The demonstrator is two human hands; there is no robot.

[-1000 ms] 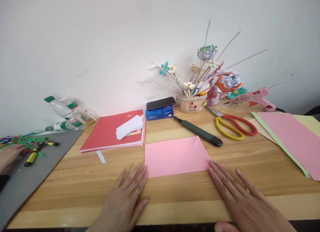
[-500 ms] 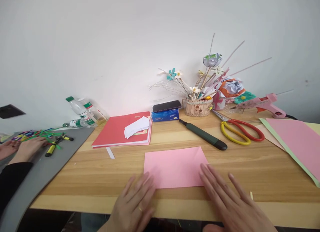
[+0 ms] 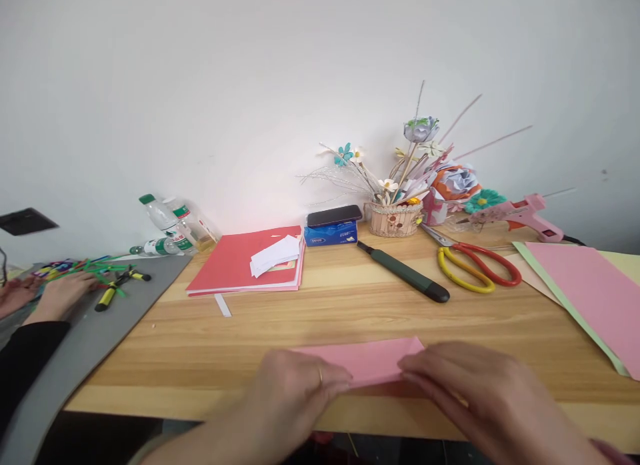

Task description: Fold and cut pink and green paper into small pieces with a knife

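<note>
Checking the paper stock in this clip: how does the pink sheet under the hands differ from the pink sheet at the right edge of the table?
The folded pink sheet shows as a small, narrow strip at the near edge, with the left hand and right hand on it. The large pink sheet lies flat, far bigger, untouched, on a green sheet. Both are the same light pink paper.

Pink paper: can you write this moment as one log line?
left hand: on pink paper | right hand: on its right end | paper: low on wooden table

Bright, even daylight, soft shadows, both near hands slightly motion-blurred, wide-angle bending at edges.
</note>
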